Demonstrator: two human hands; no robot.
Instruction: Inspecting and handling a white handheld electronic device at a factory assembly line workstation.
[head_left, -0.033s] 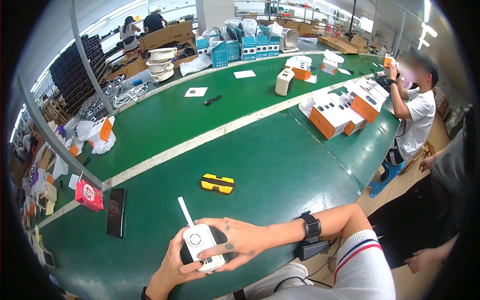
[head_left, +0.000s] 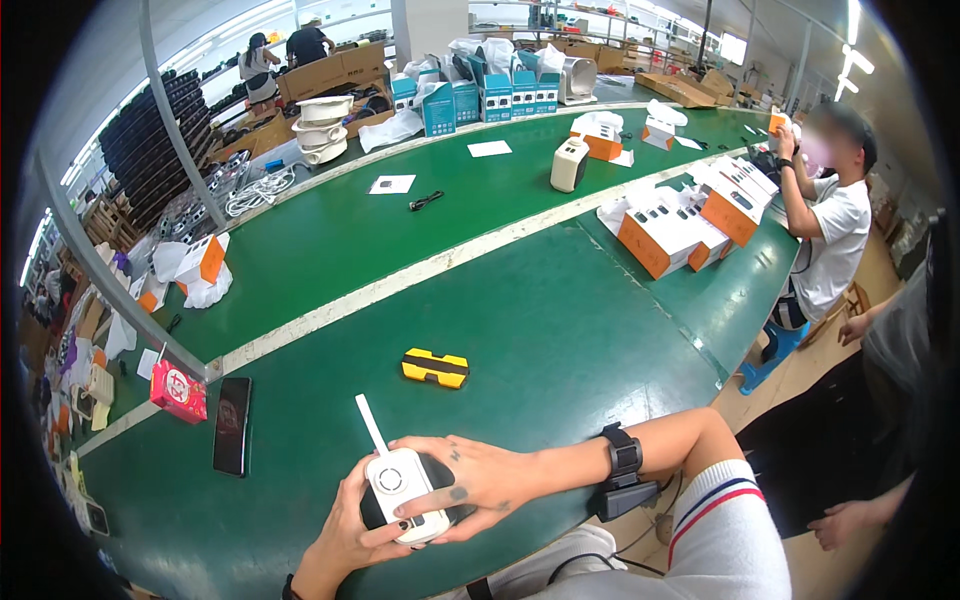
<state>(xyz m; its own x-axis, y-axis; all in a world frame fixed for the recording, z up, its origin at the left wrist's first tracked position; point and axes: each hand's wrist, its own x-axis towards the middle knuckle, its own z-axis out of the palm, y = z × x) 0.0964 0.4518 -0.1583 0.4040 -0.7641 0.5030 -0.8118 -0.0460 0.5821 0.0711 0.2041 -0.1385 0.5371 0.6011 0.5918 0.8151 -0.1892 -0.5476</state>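
Between my hands is a cream-and-black boxy device (head_left: 408,475) with a round grille on the face turned up. From its far end a narrow white strip (head_left: 370,422) sticks out. My left hand (head_left: 348,530) wraps the device's left and near sides. Over its right side lies my right hand (head_left: 475,478), one finger reaching across the cream face. Both palms hide the device's flanks, and what lies beneath it cannot be seen. A yellow-and-black tool case (head_left: 436,368) rests on the green table (head_left: 560,350) beyond my hands.
To the left lie a dark phone (head_left: 232,426) and a red packet (head_left: 179,391). Orange-and-white boxes (head_left: 660,235) stand at the right. A similar cream device (head_left: 569,164) is on the green belt (head_left: 330,230). A person (head_left: 830,200) sits far right; another stands nearer.
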